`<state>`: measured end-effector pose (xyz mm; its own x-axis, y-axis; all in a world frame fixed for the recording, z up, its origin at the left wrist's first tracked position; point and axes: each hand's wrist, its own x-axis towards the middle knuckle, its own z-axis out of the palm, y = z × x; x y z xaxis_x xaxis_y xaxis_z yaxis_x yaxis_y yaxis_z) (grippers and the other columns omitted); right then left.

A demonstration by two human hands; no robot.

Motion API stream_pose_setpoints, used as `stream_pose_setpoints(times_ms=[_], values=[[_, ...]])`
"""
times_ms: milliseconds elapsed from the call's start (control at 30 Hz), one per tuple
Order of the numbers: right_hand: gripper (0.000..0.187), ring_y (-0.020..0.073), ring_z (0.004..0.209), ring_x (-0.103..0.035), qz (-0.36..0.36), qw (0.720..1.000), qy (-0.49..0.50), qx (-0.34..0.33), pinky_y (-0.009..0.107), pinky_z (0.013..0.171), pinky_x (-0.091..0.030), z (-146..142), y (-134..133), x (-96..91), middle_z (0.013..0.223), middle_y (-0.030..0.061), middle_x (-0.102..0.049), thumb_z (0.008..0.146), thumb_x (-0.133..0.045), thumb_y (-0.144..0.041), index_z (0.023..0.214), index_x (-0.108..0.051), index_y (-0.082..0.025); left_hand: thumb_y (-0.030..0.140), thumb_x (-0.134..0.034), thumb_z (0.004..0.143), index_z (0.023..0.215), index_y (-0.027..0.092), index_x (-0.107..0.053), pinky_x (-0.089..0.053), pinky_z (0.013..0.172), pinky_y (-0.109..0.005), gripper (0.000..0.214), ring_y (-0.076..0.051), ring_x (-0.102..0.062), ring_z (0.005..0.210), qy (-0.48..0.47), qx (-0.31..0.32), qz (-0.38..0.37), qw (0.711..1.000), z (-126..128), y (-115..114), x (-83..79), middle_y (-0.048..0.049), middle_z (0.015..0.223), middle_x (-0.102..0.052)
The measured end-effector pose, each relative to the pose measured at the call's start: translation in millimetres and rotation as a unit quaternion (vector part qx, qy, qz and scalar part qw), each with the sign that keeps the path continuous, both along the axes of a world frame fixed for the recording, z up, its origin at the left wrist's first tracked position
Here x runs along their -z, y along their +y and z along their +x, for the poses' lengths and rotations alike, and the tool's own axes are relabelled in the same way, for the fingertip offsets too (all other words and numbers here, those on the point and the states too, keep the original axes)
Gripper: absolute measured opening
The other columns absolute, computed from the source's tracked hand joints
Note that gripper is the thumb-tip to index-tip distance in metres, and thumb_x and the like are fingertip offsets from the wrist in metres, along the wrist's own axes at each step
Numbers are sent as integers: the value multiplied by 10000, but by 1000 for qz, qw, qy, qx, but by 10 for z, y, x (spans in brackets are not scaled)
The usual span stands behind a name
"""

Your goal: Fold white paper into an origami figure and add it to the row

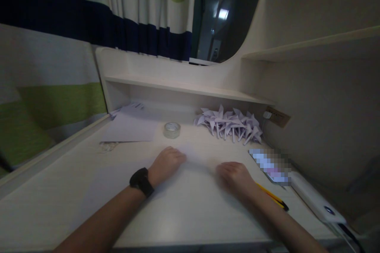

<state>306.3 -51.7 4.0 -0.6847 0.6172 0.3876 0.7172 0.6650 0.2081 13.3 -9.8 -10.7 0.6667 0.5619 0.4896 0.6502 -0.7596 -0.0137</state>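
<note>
My left hand (168, 163), with a black watch (141, 182) at its wrist, is closed over the desk, its fingers on a pale, blurred piece of paper (196, 156). Facing it, my right hand (233, 174) is smeared by motion, its fingers curled together; what they hold is hard to make out. A white sheet (97, 185) lies partly under my left forearm. Beyond my left hand stands a roll of clear tape (171, 130). A yellow and black utility knife (273, 197) lies beside my right forearm.
Several folded paper pinwheels (231, 122) are heaped at the back right of the desk (178, 221). White sheets (130, 124) lie at the back left. A phone (268, 166) and a long white device (314, 197) line the right side. A low shelf (184, 87) runs along the back.
</note>
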Motion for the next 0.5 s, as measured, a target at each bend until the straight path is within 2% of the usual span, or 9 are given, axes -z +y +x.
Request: stream_pose_setpoints(times_ms=[67,133,233,300,367,433,500], values=[[199,172,667,-628,30,999,18,6,267,670,-441,122,-76,-75,743,56,-703,723,-501,-40,771,-652,-161,108,-533,892,969,174,-678,-424,782,-349,177,-205,-637,839,1,2,6,1000,15,1,24,-59,872,-716],[234,193,758,-648,89,995,51,7,291,753,-465,141,-132,-139,820,75,-724,757,-487,-34,839,-671,-152,102,-527,890,973,169,-678,-430,773,-353,184,-207,-636,826,0,-1,13,1000,31,-3,48,-67,871,-713],[228,238,966,-625,162,982,93,-7,334,879,-450,-52,-166,-156,927,88,-728,804,-503,-51,930,-673,-138,100,-529,884,974,163,-675,-437,765,-358,183,-213,-631,819,-1,-8,20,1000,57,-19,71,-73,874,-708],[224,246,1024,-589,156,984,88,-17,338,880,-442,-281,-142,-103,1009,88,-717,830,-537,-88,1013,-658,-135,111,-531,886,974,164,-671,-440,768,-356,174,-210,-628,817,-7,-8,18,1000,79,-38,73,-73,872,-705],[221,237,939,-582,140,988,66,-9,345,788,-443,-515,-76,-17,1038,82,-708,835,-574,-122,1041,-648,-153,121,-539,886,977,166,-664,-444,772,-352,161,-206,-626,820,-13,-1,11,1000,104,-61,70,-68,878,-701],[153,237,865,-559,121,992,31,3,352,706,-411,-685,18,71,975,78,-711,823,-619,-144,970,-654,-168,124,-544,885,980,165,-656,-447,773,-347,153,-202,-625,826,-20,11,7,1000,126,-81,70,-64,884,-697],[20,233,842,-541,104,994,15,3,351,689,-379,-759,109,131,815,64,-699,822,-643,-155,832,-647,-171,126,-534,892,972,162,-653,-449,771,-342,148,-195,-624,824,-29,25,8,999,142,-93,75,-64,871,-694]])
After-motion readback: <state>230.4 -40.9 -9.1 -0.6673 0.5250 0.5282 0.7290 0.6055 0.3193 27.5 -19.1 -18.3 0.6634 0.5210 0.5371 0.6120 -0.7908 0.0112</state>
